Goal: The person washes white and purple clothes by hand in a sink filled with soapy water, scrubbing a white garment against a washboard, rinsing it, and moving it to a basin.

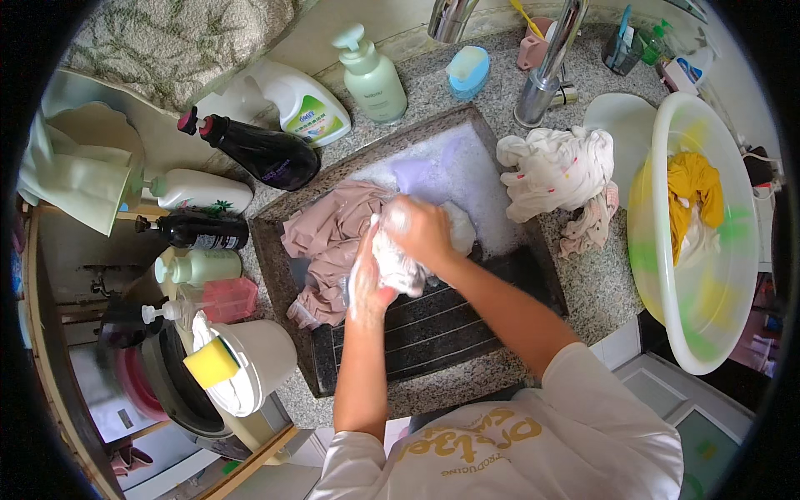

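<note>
Over the stone sink [531,250], a wet, sudsy white cloth [397,265] is bunched between both my hands. My left hand [369,284], streaked with foam, lies along the cloth's left side and holds it. Gripping the cloth from above is my right hand [420,226], slightly blurred. A dusty-pink garment [334,228] lies crumpled at the sink's left, close to my left hand. Behind my hands, a lavender cloth [412,175] sits partly under foamy water [481,181]. The dark ridged washboard slope [431,334] extends beneath my forearms.
Damp white clothing [556,169] is heaped on the right counter, beside a large plastic basin [650,300] holding yellow clothing [694,181]. Several bottles, including a green pump bottle [375,84], line the back and left. A white bucket [269,356] carries a yellow sponge [210,364]. The faucet [540,94] rises behind.
</note>
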Demonstrator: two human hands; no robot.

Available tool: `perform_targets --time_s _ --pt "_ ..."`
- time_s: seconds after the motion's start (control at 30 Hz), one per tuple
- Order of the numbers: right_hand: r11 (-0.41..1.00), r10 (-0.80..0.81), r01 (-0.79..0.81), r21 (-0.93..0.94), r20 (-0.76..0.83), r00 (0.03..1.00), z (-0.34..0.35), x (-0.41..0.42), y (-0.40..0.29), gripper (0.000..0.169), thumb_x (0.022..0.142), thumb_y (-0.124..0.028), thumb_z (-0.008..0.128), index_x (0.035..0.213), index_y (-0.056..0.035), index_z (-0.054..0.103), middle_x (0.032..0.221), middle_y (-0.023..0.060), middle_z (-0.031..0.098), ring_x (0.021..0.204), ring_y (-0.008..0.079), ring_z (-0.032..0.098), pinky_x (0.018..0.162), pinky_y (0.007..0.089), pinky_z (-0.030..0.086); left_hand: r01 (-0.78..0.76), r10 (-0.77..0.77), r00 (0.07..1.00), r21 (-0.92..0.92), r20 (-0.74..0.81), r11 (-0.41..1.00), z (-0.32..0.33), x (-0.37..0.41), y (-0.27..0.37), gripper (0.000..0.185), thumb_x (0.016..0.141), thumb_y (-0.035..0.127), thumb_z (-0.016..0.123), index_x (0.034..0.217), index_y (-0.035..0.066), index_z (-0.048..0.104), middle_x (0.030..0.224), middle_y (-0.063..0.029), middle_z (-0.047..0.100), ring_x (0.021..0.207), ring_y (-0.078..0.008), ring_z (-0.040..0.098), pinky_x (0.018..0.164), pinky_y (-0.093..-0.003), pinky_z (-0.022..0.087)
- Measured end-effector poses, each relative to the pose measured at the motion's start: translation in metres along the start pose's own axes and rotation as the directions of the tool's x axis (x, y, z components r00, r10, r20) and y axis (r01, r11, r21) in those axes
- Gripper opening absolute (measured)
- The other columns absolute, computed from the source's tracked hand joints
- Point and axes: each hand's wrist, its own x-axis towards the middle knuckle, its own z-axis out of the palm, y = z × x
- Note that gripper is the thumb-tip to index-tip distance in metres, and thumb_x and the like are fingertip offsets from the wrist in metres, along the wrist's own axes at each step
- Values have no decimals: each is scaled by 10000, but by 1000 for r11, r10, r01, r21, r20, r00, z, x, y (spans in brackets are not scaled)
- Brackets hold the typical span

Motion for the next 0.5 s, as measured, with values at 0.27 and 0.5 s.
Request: perform_targets --time_s 0.27,0.5 --pt "876 192 -275 396 238 952 -20 36 48 226 884 -235 642 874 -12 605 794 5 604 724 61 515 620 266 457 -139 88 990 910 114 391 -6 -21 47 205 868 171 656 950 -12 616 641 -33 622 554 -111 585 443 -210 419" --pt "659 -722 728 -188 113 683 -4 -25 -30 249 710 -225 714 939 -182 627 867 52 582 615 229 590 595 297 520 86 88 916 -407 391 909 -25 22 11 365 956 373 467 952 36 609 887 -137 634 757 -231 635 617 -318 552"
